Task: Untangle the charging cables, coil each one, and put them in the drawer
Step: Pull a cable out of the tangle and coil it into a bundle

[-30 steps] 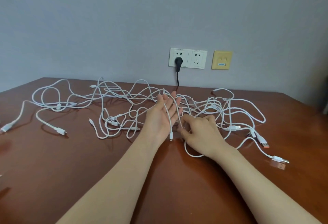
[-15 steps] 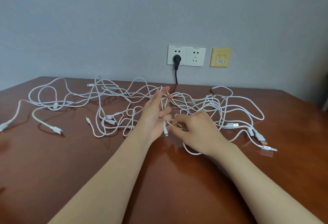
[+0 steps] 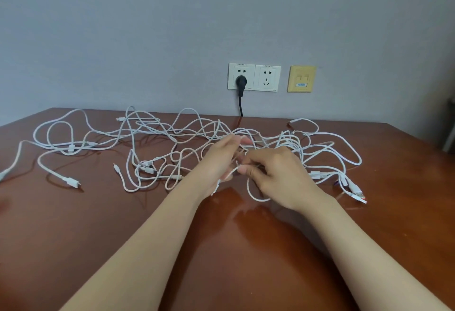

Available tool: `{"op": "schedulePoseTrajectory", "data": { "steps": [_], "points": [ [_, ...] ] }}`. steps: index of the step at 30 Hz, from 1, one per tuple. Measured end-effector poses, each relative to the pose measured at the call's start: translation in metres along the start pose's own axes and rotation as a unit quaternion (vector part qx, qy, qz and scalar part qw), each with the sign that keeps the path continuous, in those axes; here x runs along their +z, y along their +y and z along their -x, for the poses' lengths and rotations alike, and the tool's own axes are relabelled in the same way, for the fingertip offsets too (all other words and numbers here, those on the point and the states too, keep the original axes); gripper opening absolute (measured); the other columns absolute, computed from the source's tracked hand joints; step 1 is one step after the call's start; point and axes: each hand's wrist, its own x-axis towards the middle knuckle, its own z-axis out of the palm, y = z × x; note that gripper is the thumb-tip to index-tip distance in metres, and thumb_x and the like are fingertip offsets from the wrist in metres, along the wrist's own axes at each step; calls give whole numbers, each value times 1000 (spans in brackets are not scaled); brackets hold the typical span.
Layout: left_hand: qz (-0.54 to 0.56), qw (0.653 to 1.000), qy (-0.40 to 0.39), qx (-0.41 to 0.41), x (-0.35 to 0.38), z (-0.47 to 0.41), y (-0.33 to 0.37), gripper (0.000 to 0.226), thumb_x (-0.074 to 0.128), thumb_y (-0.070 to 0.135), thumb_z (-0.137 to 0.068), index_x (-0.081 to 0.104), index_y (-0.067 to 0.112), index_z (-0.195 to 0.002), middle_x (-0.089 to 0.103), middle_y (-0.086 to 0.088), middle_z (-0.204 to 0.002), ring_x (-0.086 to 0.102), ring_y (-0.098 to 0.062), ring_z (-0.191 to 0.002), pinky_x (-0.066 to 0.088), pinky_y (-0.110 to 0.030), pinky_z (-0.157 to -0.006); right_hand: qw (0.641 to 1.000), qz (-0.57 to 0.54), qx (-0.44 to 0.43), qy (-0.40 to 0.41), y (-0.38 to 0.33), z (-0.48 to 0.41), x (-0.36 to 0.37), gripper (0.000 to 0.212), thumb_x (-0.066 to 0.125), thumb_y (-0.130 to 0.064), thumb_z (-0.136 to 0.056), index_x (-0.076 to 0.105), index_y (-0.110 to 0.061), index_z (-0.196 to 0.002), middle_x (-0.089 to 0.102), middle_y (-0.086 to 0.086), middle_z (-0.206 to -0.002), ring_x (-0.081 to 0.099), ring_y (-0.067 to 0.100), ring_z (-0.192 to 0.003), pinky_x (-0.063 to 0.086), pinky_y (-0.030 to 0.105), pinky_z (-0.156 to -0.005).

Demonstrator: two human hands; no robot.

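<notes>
Several white charging cables (image 3: 157, 135) lie tangled across the back half of the brown wooden table (image 3: 73, 224). My left hand (image 3: 216, 160) is raised over the middle of the tangle, fingers fairly straight, with a white cable running along its palm and its plug hanging near the wrist. My right hand (image 3: 275, 175) is just to its right, fingers curled, pinching a white cable strand between thumb and forefinger; a loop (image 3: 256, 195) of it hangs below the hand. No drawer is in view.
Loose plug ends lie at the left (image 3: 71, 181) and at the right (image 3: 357, 191). On the grey wall are two white sockets (image 3: 267, 78), a black plug (image 3: 240, 81) with its cord dropping behind the table, and a yellow plate (image 3: 301, 78).
My left hand has turned from palm-up to edge-on and lifted slightly. My right hand has moved up and left, closing its pinch on the strand beside the left palm.
</notes>
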Motion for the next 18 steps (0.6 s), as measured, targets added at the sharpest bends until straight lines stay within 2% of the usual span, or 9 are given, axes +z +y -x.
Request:
{"op": "schedulePoseTrajectory", "data": {
  "steps": [4,8,11,12,14,18],
  "points": [
    [-43,997,-48,-31,10,1,-4,30,26,25,-102,53,29,-88,31,5,-48,18,-3,-36,12,-13,-37,998,42,-3,52,-1,3,1,15,61,-29,-77,62,-15,-75,63,-1,-61,58,28,-63,36,29,-67],
    [-118,986,-120,-12,8,4,-8,30,25,48,-99,51,34,-100,41,1,-60,22,-2,-36,17,-13,-36,988,92,121,23,0,3,-5,38,60,-47,-81,36,-19,-88,47,-8,-61,49,26,-72,24,30,-71],
    [-227,961,-158,15,8,5,-11,34,22,50,-99,50,33,-105,55,-5,-74,27,-6,-41,22,-16,-39,982,129,134,-11,7,3,-7,35,57,-49,-79,38,-20,-87,53,-4,-73,57,27,-88,24,32,-76],
    [-250,954,-164,19,8,5,-11,36,22,52,-98,50,32,-110,53,-9,-76,28,-8,-43,23,-17,-40,983,127,128,-17,9,3,-8,35,58,-50,-79,39,-21,-87,56,-4,-75,57,26,-86,23,31,-76],
    [-274,945,-178,33,4,5,-10,40,24,52,-97,50,27,-114,50,-7,-68,28,-8,-40,23,-17,-38,987,100,119,-40,12,4,-9,35,61,-50,-78,41,-22,-86,58,-5,-74,51,22,-76,22,30,-76],
    [-280,934,-219,36,-2,7,-6,34,33,39,-99,53,12,-101,53,0,-66,25,-4,-31,20,-16,-34,993,34,97,-66,14,4,-10,19,61,-27,-77,42,-25,-80,58,-5,-71,48,21,-72,25,27,-74]
  ]
}}
